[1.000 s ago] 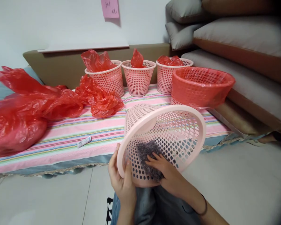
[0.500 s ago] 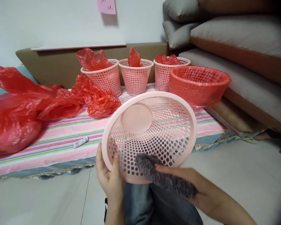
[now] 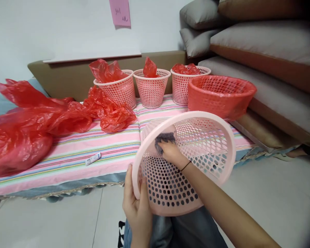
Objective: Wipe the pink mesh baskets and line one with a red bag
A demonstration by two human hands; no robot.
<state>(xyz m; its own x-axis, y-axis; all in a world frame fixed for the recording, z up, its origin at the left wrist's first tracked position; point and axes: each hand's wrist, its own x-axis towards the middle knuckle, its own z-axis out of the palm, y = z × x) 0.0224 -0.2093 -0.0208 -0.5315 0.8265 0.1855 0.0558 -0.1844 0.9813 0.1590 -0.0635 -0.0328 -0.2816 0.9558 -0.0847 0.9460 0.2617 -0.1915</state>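
Note:
A pale pink plastic basket (image 3: pixel 167 187) with a holed wall is tilted on its side, its mouth facing me, above my knees. My left hand (image 3: pixel 138 203) grips its rim at the lower left, thumb inside and fingers outside. Deep inside the basket, my right hand (image 3: pixel 172 151) presses a dark grey fuzzy cloth (image 3: pixel 165 138) against the solid round bottom. The fingers are closed on the cloth, and part of it is hidden behind them. A dark thin band circles my right wrist.
Three pink baskets (image 3: pixel 152 91) with red bags in them stand at the back of the striped cover (image 3: pixel 113 144). Right of them is a basket wrapped in red plastic (image 3: pixel 219 100). Crumpled red bags (image 3: pixel 41 120) lie left, near a small white packet (image 3: pixel 93 158). Grey cushions (image 3: pixel 268 44) are stacked right.
My right hand has moved with the cloth from the basket's lower rim deep inside to its bottom. My left hand and the basket have shifted right and slightly down in view.

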